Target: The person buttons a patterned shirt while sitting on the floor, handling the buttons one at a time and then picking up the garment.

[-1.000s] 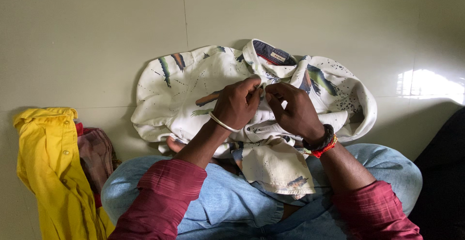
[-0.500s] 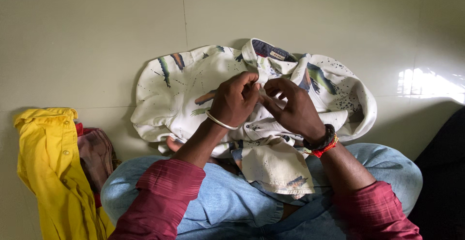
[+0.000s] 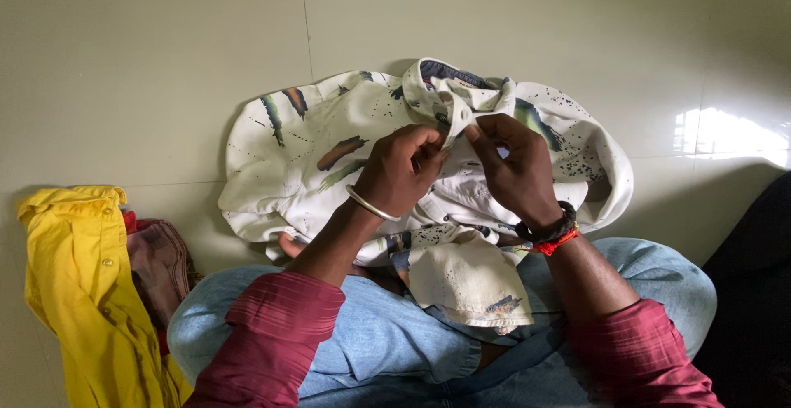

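A white shirt (image 3: 329,128) with dark speckles and coloured brush marks lies spread on the pale tiled floor, its lower part draped over my lap. My left hand (image 3: 400,171), with a silver bangle at the wrist, pinches the shirt's front edge just below the collar (image 3: 449,74). My right hand (image 3: 515,169), with a black and red wristband, pinches the facing edge of the same front opening. The fingertips of both hands meet at the placket. My maroon sleeves and blue jeans fill the bottom of the view.
A yellow shirt (image 3: 70,276) lies crumpled at the left, partly over a reddish-brown garment (image 3: 161,264). Tile joints cross the floor (image 3: 165,62). A dark shape (image 3: 754,293) fills the lower right corner. A bright glare patch (image 3: 725,132) sits on the floor at right.
Both hands have lifted slightly toward the collar while working the shirt's front edges together. The collar has been pulled forward and folded a little. The view has shifted slightly.
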